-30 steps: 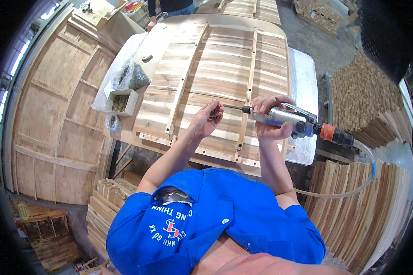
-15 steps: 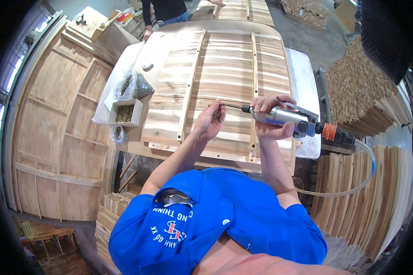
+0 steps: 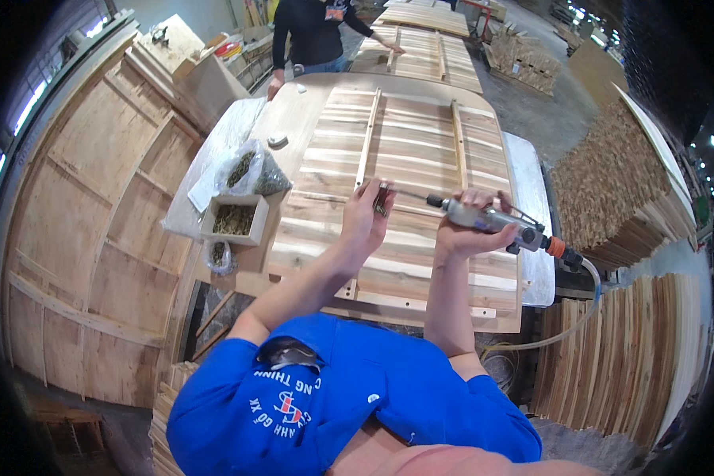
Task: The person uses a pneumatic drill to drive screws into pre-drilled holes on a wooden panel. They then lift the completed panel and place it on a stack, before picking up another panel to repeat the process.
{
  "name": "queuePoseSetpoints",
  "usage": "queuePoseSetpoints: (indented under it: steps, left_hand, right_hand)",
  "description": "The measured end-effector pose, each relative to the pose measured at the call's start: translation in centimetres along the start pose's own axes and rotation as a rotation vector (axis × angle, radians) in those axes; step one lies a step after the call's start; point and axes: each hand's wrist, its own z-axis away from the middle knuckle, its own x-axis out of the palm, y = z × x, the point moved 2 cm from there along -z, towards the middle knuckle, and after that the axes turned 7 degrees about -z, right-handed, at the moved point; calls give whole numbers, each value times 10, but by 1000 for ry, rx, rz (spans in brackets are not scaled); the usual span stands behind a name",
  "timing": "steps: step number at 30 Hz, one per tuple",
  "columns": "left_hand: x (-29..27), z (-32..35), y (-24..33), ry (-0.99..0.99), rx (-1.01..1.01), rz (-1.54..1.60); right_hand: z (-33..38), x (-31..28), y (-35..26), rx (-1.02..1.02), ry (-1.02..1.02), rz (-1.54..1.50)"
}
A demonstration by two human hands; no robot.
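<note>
My right hand [image 3: 472, 230] is wrapped round a silver air screwdriver [image 3: 530, 236], whose long bit points left. Several small brass-coloured screws [image 3: 382, 200] lie in my left hand [image 3: 362, 216], its fingers curled round them. The bit's tip reaches my left fingertips; whether a screw sits on it is too small to tell. Both hands are above a slatted wooden panel [image 3: 317, 230]. Two drilled battens, a left one [image 3: 370, 131] and a right one [image 3: 458, 143], run across the panel, partly covered by my hands and arms.
Left of the panel are an open box [image 3: 250, 236] of screws and plastic bags [image 3: 250, 170] of hardware. An air hose [image 3: 591, 305] loops at the right. Stacked wood [image 3: 611, 341] stands beyond it. A co-worker [image 3: 313, 40] stands at the far side, one hand on another panel.
My view has shifted, showing more of the far side. The screwdriver now tilts down to the right, and my left hand has turned more upright with the screws.
</note>
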Motion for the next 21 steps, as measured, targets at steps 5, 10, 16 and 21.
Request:
queuePoseSetpoints:
  steps: [5, 10, 16, 21]
  left_hand:
    - [23, -1, 26, 23, 18, -18]
    - [20, -6, 23, 61, -21, -29]
    - [20, -14, 8, 11, 9, -43]
    - [23, -16, -3, -11, 87, -139]
  right_hand:
    - [-2, 0, -4, -83, 200, -38]
    - [-1, 1, -2, -92, 68, -43]
    - [-13, -14, -3, -61, 130, -42]
    - [-22, -28, -8, -27, 259, -36]
